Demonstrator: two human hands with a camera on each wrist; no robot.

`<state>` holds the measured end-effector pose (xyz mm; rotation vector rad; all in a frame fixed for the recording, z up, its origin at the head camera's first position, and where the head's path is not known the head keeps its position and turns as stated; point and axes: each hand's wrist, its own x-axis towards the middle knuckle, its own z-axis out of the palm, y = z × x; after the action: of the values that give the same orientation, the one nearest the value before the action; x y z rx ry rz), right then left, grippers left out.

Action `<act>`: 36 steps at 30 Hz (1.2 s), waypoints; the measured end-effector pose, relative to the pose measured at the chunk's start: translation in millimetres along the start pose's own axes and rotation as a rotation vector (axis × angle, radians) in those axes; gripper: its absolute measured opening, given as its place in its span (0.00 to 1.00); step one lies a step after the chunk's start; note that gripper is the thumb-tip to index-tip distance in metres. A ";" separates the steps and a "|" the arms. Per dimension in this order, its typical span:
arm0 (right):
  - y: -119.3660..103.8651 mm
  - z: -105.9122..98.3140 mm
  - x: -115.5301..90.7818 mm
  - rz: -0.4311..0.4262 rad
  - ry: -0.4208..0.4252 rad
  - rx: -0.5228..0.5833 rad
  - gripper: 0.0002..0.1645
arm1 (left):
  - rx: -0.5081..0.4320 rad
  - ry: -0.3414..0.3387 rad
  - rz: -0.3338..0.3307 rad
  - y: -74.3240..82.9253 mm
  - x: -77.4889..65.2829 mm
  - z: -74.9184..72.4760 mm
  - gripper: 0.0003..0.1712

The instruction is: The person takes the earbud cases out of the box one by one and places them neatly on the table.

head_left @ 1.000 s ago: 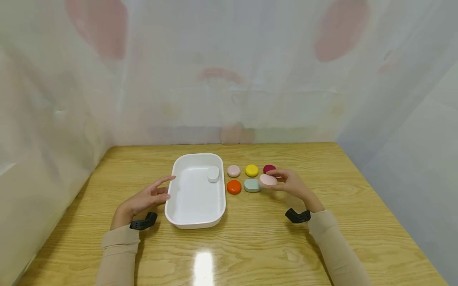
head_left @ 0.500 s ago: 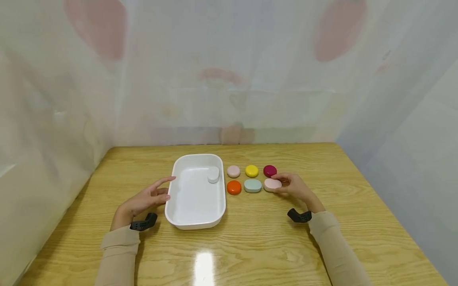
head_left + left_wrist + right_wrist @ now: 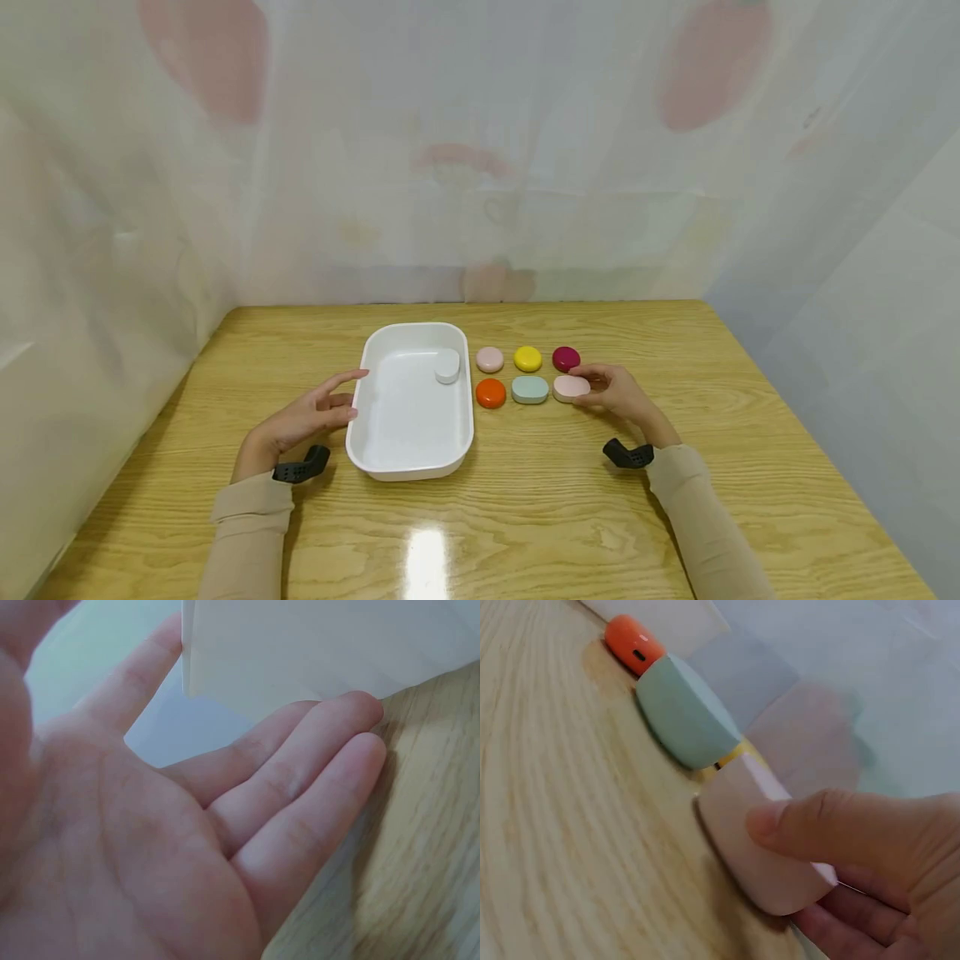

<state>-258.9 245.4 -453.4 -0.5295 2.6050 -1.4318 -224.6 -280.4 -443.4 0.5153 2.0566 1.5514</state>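
My right hand (image 3: pixel 617 393) pinches a pale pink oval case (image 3: pixel 571 388) between thumb and fingers. The pink case (image 3: pixel 754 840) rests on the wooden table, at the right end of the front row. Left of it lie a mint green oval case (image 3: pixel 529 390) and an orange round case (image 3: pixel 491 393); the orange case (image 3: pixel 634 645) shows a small dark port in the right wrist view. At the left edge of a white tray (image 3: pixel 408 476), my left hand (image 3: pixel 303 418) has its fingers extended and touching the outer wall. A white rounded piece (image 3: pixel 447 366) sits inside the tray.
Behind the front row lie a light pink round case (image 3: pixel 490 360), a yellow one (image 3: pixel 527 359) and a dark red one (image 3: pixel 566 359). The wooden table (image 3: pixel 525 517) meets a patterned hanging sheet (image 3: pixel 480 233) at its back edge.
My right hand has moved slightly right and lowered the pink case onto the table beside the mint green one. Over the last half second it has stayed put. The left hand has not moved.
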 end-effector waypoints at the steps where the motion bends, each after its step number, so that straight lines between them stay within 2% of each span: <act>1: -1.1 -0.9 -0.3 0.005 0.004 0.011 0.30 | 0.000 0.001 -0.001 0.4 -0.1 0.1 0.39; 9: -19.7 -5.0 0.2 0.010 0.034 0.102 0.30 | -0.001 -0.001 -0.003 0.1 0.2 0.8 0.39; 15: -43.7 1.9 6.2 0.006 0.034 0.155 0.30 | -0.018 -0.005 -0.006 -0.9 0.6 0.9 0.39; 22: -78.6 27.6 19.1 -0.055 0.013 0.220 0.27 | -0.026 -0.008 0.001 -0.8 0.4 0.1 0.40; 31: -116.8 64.9 36.7 -0.072 -0.029 0.231 0.24 | -0.022 -0.012 0.005 0.1 -0.5 0.0 0.40; 36: -133.5 88.0 48.5 -0.125 -0.059 0.183 0.23 | -0.020 -0.010 -0.004 -1.4 1.2 -0.9 0.39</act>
<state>-247.7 92.6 -386.7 -0.7086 2.4026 -1.6446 -226.1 -280.7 -444.8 0.5105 2.0316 1.5624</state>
